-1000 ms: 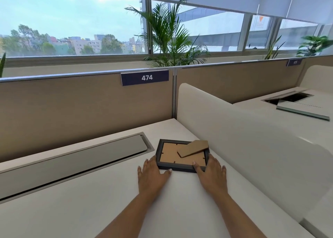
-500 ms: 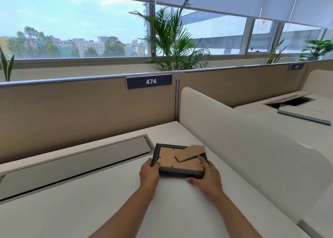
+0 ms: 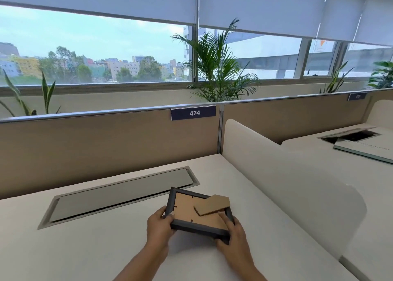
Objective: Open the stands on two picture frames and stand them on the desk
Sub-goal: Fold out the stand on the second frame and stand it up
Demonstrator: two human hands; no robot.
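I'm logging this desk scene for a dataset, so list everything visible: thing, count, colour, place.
picture frame: 1, dark frame, brown back, face down, held above near desk
stand: 1, brown, on frame back, opened
desk: 1, white, foreground
cable tray lid: 1, grey, set into desk
partition: 1, tan, behind desk
number plate: 1, navy, reads 474, on partition top
side divider: 1, white, right of desk
palm plant: 1, green, behind partition
left hand: 1, gripping frame's left edge
right hand: 1, gripping frame's right corner

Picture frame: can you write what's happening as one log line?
picture frame: back up, stand out | left hand: holds left edge | right hand: holds right corner | desk: frame lifted
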